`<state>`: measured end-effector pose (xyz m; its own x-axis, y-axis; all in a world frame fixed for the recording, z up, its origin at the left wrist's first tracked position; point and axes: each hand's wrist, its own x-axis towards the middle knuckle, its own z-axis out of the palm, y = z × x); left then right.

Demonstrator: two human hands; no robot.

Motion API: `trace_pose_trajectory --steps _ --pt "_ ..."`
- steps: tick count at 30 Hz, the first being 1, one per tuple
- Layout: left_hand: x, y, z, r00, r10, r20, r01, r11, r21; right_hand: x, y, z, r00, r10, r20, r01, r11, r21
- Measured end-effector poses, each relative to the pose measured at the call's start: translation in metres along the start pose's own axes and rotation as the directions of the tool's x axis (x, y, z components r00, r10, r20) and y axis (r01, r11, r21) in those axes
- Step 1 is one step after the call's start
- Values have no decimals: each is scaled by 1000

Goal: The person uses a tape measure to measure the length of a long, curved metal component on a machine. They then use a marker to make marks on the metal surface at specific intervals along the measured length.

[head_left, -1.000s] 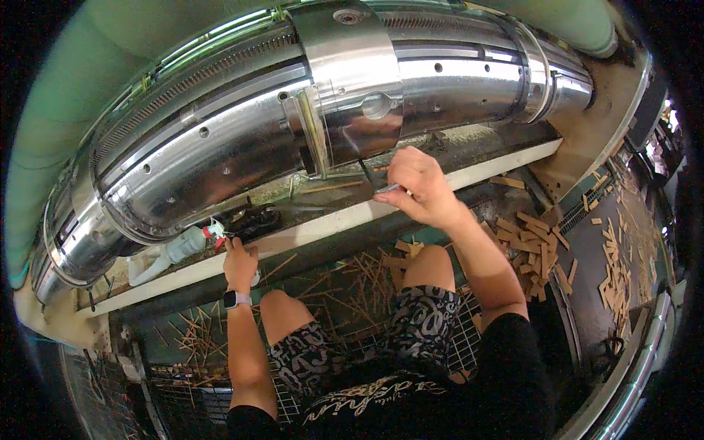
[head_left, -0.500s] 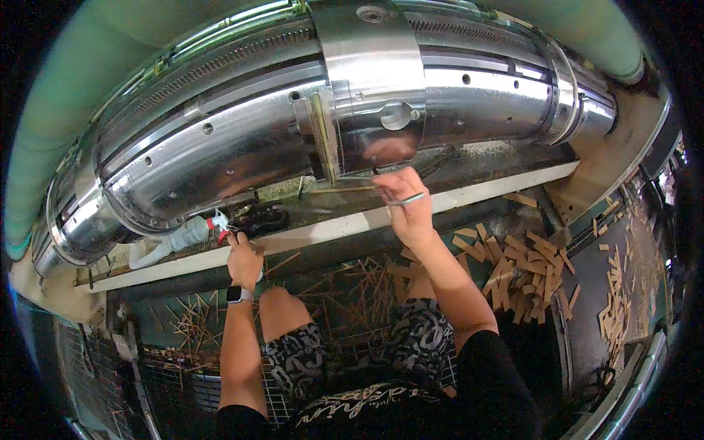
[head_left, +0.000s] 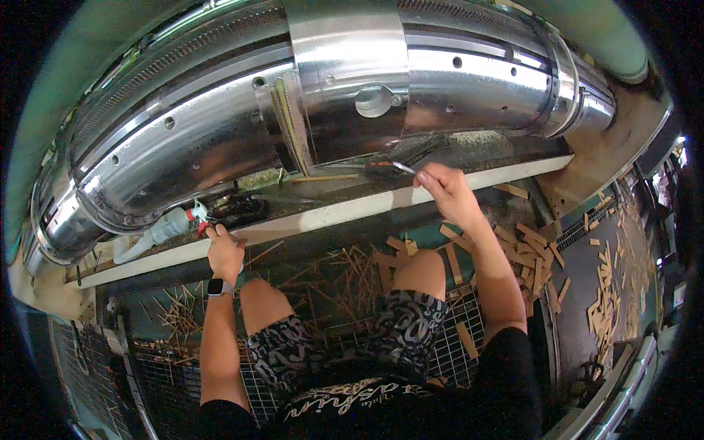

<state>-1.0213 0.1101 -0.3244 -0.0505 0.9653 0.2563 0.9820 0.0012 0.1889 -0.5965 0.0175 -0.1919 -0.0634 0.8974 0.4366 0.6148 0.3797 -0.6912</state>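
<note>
A large polished metal cylinder [head_left: 341, 121] with holes and a wide band spans the view in front of me. My right hand [head_left: 449, 192] is raised at its near side, fingers closed on a thin shiny metal tool [head_left: 405, 169] that points left. The tool's exact kind is unclear. My left hand [head_left: 225, 253], with a watch on the wrist, is at the pale beam [head_left: 337, 208], fingers curled beside the red part of a grey spray bottle [head_left: 167, 227]. The bottle lies on its side. What those fingers grip is hidden.
A dark ledge behind the beam carries a black object [head_left: 238, 210] and a thin wooden strip [head_left: 325, 177]. Below lie scattered thin sticks [head_left: 180, 319] and a heap of flat brown pieces [head_left: 532, 257]. More pieces [head_left: 605, 312] lie on a surface at right.
My right hand has moved right, away from the band's lower edge, with the metal tool. The view has shifted; my left hand stays by the spray bottle.
</note>
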Motion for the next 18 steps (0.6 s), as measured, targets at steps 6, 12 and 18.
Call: trace_pose_trajectory --steps 6,12,18 --pt "-1 5 -4 999 45 -27 -46 999 -12 26 5 -6 991 -126 49 133 974 -184" --pt "3 -6 5 993 75 -87 -78 996 -34 38 -2 -9 956 -278 95 292 870 -397" --pt "8 -8 6 994 65 -92 -72 995 -70 27 14 10 987 -157 17 157 955 -252"
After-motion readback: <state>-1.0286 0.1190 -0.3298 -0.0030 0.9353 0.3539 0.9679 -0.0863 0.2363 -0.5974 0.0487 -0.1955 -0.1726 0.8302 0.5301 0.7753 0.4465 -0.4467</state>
